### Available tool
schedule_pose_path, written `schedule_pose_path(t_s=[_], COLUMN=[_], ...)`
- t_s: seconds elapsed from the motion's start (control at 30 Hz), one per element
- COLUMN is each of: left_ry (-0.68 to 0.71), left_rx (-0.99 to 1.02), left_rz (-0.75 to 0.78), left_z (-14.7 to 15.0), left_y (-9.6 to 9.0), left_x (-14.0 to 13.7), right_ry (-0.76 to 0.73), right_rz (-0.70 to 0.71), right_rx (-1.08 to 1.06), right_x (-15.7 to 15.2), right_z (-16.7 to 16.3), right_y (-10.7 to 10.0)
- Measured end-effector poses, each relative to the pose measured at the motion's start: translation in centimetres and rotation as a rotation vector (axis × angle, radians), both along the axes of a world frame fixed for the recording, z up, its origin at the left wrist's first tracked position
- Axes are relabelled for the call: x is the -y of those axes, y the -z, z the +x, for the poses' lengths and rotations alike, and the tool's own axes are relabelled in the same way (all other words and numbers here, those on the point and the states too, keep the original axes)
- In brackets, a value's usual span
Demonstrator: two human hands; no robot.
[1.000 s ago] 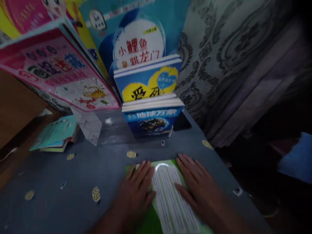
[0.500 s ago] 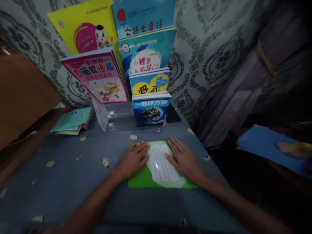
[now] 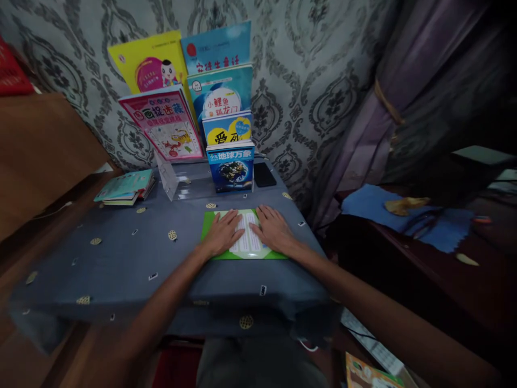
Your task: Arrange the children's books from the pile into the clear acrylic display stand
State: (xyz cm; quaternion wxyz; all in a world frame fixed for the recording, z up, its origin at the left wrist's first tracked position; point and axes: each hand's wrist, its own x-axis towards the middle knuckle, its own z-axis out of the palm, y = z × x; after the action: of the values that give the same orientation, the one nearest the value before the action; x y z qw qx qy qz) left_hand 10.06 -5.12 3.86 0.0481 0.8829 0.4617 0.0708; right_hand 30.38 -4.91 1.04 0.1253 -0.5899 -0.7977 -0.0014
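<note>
A green-edged book [image 3: 247, 245] with columns of printed text lies flat on the blue-grey tablecloth. My left hand [image 3: 221, 233] rests palm down on its left part, fingers stretched out and thumb pointing inward. On the right part lies my right hand [image 3: 274, 229], also flat with fingers extended. Neither hand grips anything. Just behind the book stands a blue book with an earth picture [image 3: 232, 171], at the front of a clear stand [image 3: 169, 175]. A pink book [image 3: 165, 124] and a yellow book [image 3: 147, 62] lean in the stand's left side.
A small pile of books [image 3: 125, 187] lies at the table's left. Beside the stand is a black phone [image 3: 264, 174]. A blue cloth [image 3: 367, 207] covers part of a dark surface at right. The table's front edge [image 3: 181, 302] runs before my lap. A patterned curtain hangs behind.
My view has tilted down and pulled back, showing the table's front edge and my lap. Both hands stay flat on the green-edged book.
</note>
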Motion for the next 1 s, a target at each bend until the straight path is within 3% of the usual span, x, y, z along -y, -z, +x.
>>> schedule_pose_path(t_s=[0.33, 0.7, 1.0], left_ry=[0.037, 0.084, 0.074], left_rx=[-0.002, 0.02, 0.029], left_rz=[-0.008, 0.035, 0.06], left_z=[-0.5, -0.5, -0.3], left_y=[0.8, 1.5, 1.5], left_x=[-0.2, 0.1, 0.5], right_ry=[-0.098, -0.239, -0.26], right_rz=[0.019, 0.039, 0.004], right_rx=[0.031, 0.087, 0.075], right_x=[0.9, 7.0, 6.8], right_z=[2.5, 6.1, 6.4], right_y=[1.4, 1.1, 0.9])
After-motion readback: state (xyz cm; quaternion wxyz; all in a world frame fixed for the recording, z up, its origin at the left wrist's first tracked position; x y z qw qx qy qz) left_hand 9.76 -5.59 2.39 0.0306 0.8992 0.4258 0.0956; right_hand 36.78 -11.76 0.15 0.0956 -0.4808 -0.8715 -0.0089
